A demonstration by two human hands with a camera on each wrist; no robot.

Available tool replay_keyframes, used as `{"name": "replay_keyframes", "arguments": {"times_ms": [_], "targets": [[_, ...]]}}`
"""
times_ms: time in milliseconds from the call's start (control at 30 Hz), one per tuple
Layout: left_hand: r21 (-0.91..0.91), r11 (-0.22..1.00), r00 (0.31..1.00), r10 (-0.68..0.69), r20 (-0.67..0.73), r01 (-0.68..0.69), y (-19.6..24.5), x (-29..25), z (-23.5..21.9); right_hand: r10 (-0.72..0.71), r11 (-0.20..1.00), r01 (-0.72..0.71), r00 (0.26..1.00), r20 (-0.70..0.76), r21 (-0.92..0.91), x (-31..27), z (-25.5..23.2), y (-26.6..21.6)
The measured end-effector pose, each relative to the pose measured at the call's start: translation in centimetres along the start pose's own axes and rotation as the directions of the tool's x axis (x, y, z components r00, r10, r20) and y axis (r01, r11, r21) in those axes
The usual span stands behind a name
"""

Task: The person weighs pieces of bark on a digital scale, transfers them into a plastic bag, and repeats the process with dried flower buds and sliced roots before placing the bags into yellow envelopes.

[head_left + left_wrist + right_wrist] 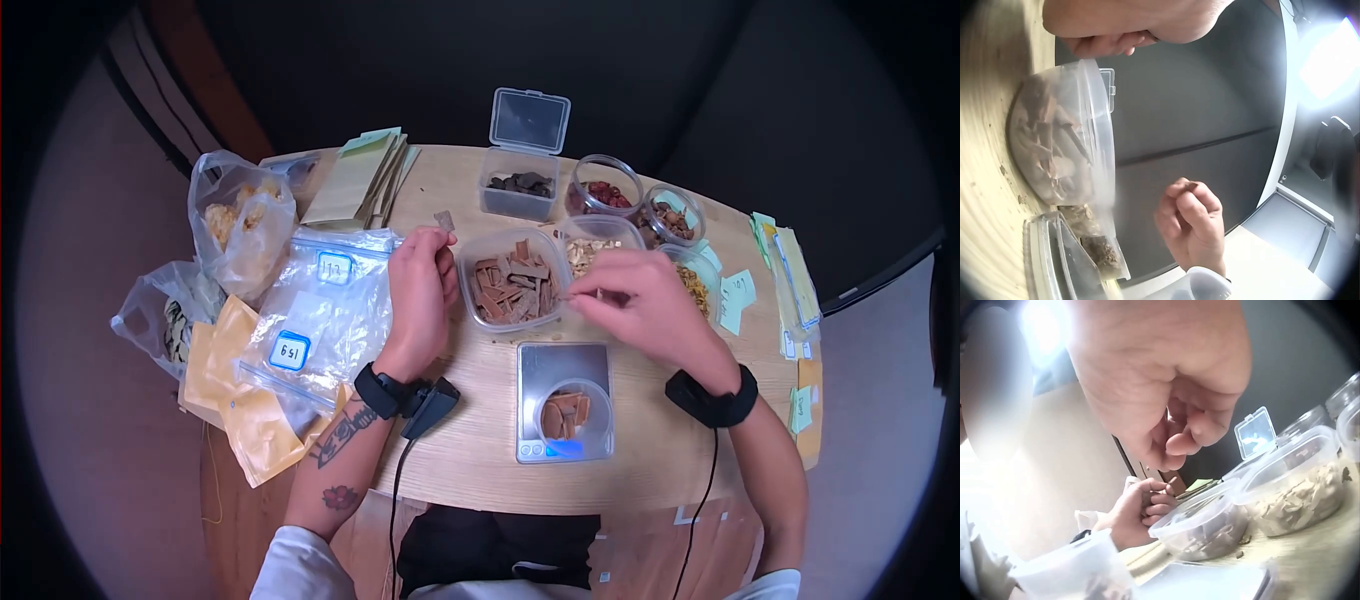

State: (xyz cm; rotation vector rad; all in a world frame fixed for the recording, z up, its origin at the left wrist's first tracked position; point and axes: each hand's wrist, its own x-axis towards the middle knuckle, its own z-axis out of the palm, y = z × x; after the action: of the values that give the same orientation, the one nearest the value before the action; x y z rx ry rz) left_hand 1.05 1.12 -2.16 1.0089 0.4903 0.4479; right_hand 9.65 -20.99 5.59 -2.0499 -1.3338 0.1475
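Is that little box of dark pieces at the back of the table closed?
No, the lid of the box stands raised behind it, and the dark pieces show inside.

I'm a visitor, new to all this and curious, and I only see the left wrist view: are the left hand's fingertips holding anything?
Observer: Yes, the head view shows the left hand pinching a small brown piece.
Operator: I glimpse a hinged lid beyond the big tub. What's in that box?
Observer: The box holds dark, nearly black pieces; its lid stands open.
Operator: And is anything on a scale?
Observer: Yes. On the silver scale, between the tub and the person, sits a clear cup with reddish-brown pieces in it.
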Motion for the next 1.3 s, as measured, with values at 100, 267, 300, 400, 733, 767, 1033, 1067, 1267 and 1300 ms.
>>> {"name": "replay_keyframes", "arguments": {"times_ms": [100,267,300,400,733,767,1033,1067,1267,1300], "targets": [[0.030,0.999,0.999,-0.013,0.030,0.012,0.1,-0.1,0.1,-0.010,0.999,0.011,1.000,-0.015,0.039,-2.5,-0.9,-2.0],[0.053,0.999,0.999,-0.012,0.051,0.009,0.0,0.0,-0.1,0.019,0.993,-0.025,0.999,0.049,0.116,-5.2,-1.1,-3.7],[0.038,0.999,0.999,-0.013,0.045,0.011,0.0,0.0,-0.1,0.036,0.992,-0.044,0.997,0.074,0.122,-5.5,-1.2,-3.8],[0.040,0.999,0.999,0.002,0.044,-0.004,-0.1,0.2,-0.1,-0.040,0.993,0.040,0.999,-0.003,0.112,-6.6,-0.8,-1.7],[0.006,0.999,0.997,0.033,0.064,-0.034,0.3,0.0,0.1,0.554,0.679,-0.332,0.817,-0.160,0.655,-10.3,-0.3,5.3],[-0.044,0.999,0.998,0.014,0.055,-0.011,0.6,-0.1,0.3,0.546,0.718,-0.333,0.814,-0.198,0.612,-10.5,-0.5,5.6],[-0.208,0.975,0.990,-0.058,0.125,0.083,0.9,-0.1,0.1,0.520,0.667,-0.195,0.813,-0.263,0.719,-11.5,-1.6,6.7],[-0.207,0.976,0.992,-0.049,0.119,0.073,1.0,-0.2,0.2,0.505,0.680,-0.197,0.824,-0.257,0.706,-11.5,-1.6,6.1],[-0.195,0.976,0.983,-0.060,0.171,0.093,0.8,0.0,-0.2,0.469,0.701,-0.228,0.861,-0.196,0.676,-11.3,-0.9,5.7],[-0.202,0.975,0.987,-0.062,0.150,0.092,0.8,-0.1,-0.1,0.461,0.702,-0.224,0.866,-0.191,0.676,-11.3,-0.9,5.7]]}}
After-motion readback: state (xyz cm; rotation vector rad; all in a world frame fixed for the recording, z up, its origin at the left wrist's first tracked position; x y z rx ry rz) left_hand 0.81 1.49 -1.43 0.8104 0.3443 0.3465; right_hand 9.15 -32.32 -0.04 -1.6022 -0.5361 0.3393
